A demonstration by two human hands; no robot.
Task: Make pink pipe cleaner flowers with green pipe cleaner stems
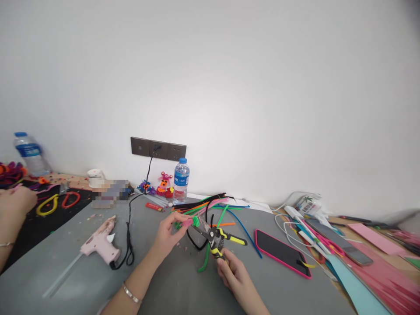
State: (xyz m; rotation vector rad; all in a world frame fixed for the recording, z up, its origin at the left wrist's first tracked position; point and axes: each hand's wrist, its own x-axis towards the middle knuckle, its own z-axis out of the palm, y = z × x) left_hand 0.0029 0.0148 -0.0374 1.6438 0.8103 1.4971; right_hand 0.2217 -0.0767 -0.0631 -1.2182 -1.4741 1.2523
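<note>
Between the fingers of my left hand (pixel 169 234) is a small pink and green pipe cleaner piece (pixel 189 222), wound into tight coils. My right hand (pixel 232 267) grips yellow-and-black pliers (pixel 215 238) by one handle, while the other handle sticks out to the right. The pliers' jaws point up and left, close to the coiled piece; whether they touch it I cannot tell. Around and behind the pliers lie loose pipe cleaners, among them a green one (pixel 204 261), a blue one (pixel 245 230) and an orange one (pixel 226 224).
A pink glue gun (pixel 100 245) with its cord lies at left. A water bottle (pixel 180 181) and a small pipe cleaner figure (pixel 164 183) stand by the wall. At right are a pink-cased phone (pixel 282 253) and coloured sheets. Another person's hand (pixel 16 203) is at far left.
</note>
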